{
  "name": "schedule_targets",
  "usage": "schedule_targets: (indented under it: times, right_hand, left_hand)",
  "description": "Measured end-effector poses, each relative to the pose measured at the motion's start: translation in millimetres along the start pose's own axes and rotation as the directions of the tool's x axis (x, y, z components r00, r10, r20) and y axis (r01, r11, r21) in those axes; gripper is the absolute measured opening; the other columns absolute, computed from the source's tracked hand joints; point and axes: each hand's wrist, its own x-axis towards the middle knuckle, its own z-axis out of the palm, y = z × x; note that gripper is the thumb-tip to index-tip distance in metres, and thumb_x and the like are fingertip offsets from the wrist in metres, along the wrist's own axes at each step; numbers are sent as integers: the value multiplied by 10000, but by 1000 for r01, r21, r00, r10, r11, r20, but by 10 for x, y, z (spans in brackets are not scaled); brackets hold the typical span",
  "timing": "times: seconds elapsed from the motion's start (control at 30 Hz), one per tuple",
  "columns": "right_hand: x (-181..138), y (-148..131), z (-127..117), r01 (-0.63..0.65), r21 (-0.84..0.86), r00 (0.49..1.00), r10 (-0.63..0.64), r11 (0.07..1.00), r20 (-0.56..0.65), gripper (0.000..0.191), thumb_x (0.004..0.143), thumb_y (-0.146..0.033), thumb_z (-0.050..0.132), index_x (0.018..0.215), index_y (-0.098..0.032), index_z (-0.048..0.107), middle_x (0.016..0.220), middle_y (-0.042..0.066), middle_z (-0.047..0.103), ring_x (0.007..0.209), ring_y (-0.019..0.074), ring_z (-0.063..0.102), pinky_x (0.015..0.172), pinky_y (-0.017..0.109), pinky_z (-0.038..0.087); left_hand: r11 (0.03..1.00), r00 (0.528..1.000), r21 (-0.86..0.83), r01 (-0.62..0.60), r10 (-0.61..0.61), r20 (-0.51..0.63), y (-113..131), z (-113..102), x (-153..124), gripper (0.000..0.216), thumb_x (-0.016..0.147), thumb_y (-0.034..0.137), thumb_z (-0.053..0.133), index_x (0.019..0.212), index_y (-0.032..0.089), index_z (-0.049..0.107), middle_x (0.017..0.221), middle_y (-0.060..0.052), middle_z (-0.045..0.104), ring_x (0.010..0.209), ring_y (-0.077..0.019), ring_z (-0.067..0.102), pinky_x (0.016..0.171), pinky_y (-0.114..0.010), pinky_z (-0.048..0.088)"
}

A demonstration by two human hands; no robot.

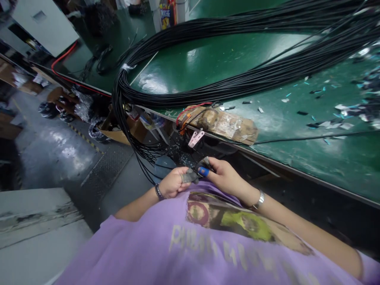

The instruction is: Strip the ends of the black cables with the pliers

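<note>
My left hand (177, 182) is closed in front of my body, its fingertips wrapped in grey coverings. Thin black cables (145, 156) hang from the table edge and run into that hand. Close beside it, my right hand (222, 174) pinches thumb against fingers, with blue tape round the thumb and a grey covering on a fingertip. Whatever sits between the right fingers is too small to make out. A large coil of black cable (190, 97) lies on the green table, tied with a white band (128, 67), and its loose end droops over the edge.
A pink slotted tool (196, 138) sticks out at the table edge beside a taped brown block (228, 124) with red and black wires. Cut scraps (341, 114) litter the green table (297, 158). Below stands a cardboard box (118, 134); a white surface (38, 229) is at lower left.
</note>
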Motion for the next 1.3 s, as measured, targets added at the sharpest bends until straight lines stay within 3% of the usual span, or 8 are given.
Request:
schedule_targets:
  times: [0.17,0.27,0.6,0.73,0.83,1.17,1.3]
  right_hand:
    - [2,87,103,-183,381,983,173,906,62,412,641,-548,679,712,-183,501,531,-75,431,448,58,296,433,219,246]
    - [-14,117,150,-233,495,972,217,837,91,419,623,-526,709,719,-188,480,527,-81,445,418,42,270,410,212,198]
    - [-11,49,86,-204,351,979,190,914,75,345,602,-437,744,653,-157,549,542,-68,442,483,50,316,455,219,231]
    - [-12,59,94,-213,490,975,214,845,56,400,623,-521,711,744,-172,558,486,-85,405,445,54,297,428,216,203]
    - [1,82,105,-256,560,966,232,788,115,445,599,-558,720,724,-169,547,451,-89,384,424,48,277,412,210,181]
    - [-15,94,98,-421,665,907,308,617,287,399,547,-426,791,705,-172,527,443,-81,399,408,40,275,402,196,154]
    - [-19,111,115,-411,607,911,329,681,248,377,551,-390,780,747,-174,541,456,-88,397,414,42,281,406,192,186]
  left_hand:
    - [985,999,-169,20,-13,42,-19,-36,24,220,547,168,653,657,176,463,335,109,323,280,-16,163,332,-161,57]
    - [975,998,-220,17,-2,69,-26,-52,29,193,561,161,644,670,172,485,323,103,326,272,-21,172,333,-156,75]
    - [961,996,-275,35,-11,91,-32,-69,38,192,571,116,624,652,181,462,318,93,351,258,-29,174,333,-164,55]
    - [958,994,-282,59,-29,108,-30,-78,46,169,599,104,604,645,177,459,324,93,341,261,-30,173,338,-168,52]
    - [960,992,-271,66,-35,119,-29,-85,46,129,627,102,595,679,167,496,334,93,336,265,-30,180,342,-169,53]
    - [973,990,-223,62,-30,141,-27,-91,47,114,635,134,612,732,142,553,325,89,343,263,-30,186,339,-178,52]
    - [976,994,-217,32,-8,113,-32,-74,37,195,586,160,664,658,164,483,322,94,349,262,-24,189,332,-174,51]
